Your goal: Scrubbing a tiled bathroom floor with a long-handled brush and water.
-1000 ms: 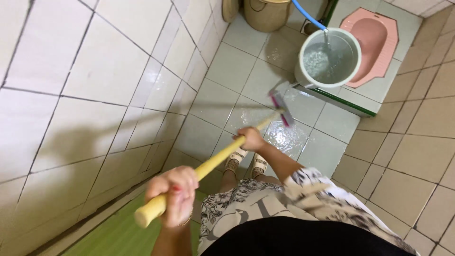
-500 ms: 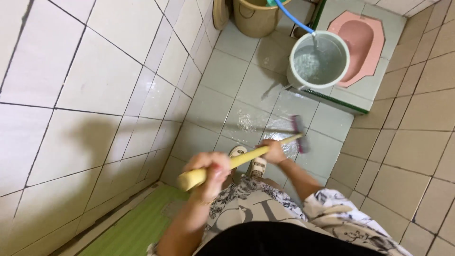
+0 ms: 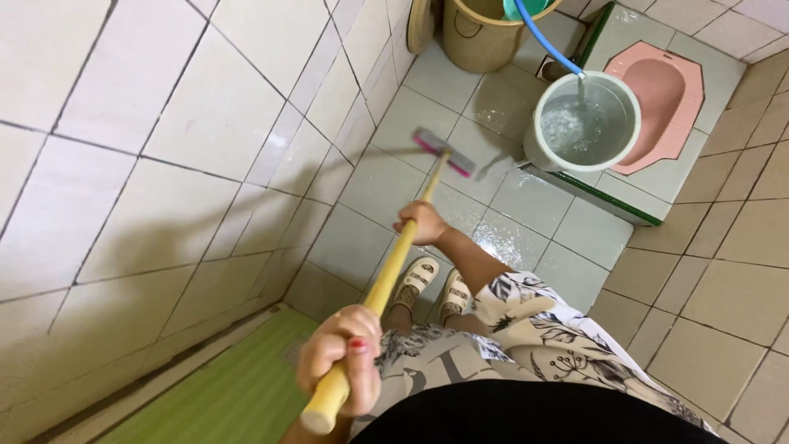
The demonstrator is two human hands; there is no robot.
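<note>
Starting at the left, the left hand (image 3: 339,362) has its fingers (image 3: 349,344) curled tight around the butt end of the yellow handle (image 3: 386,279) of a floor scrubbing brush, and the very tip pokes out below the fist near the bottom edge of the view, so if that grip slackens on a wet pole I'd guess the end could slide right through. Further up the pole the right hand (image 3: 421,222) is closed round the shaft too, though I only get the back of it, so I can't tell how the fingertips sit underneath. Out past those fingers the pink brush head (image 3: 444,151) is down on the grey tiled floor (image 3: 386,177), close to the white tiled wall (image 3: 164,140); it's blurred, so bristles and the exact contact are hard to make out. The floor looks wet and shiny right by the sandals (image 3: 431,284), which seems like the real slip risk. To the right of the brush head, a white bucket (image 3: 585,122) with a blue hose (image 3: 546,41) running water into it sits near enough that a wide stroke could knock it. The tan bin (image 3: 481,33) is cut off at the top.
</note>
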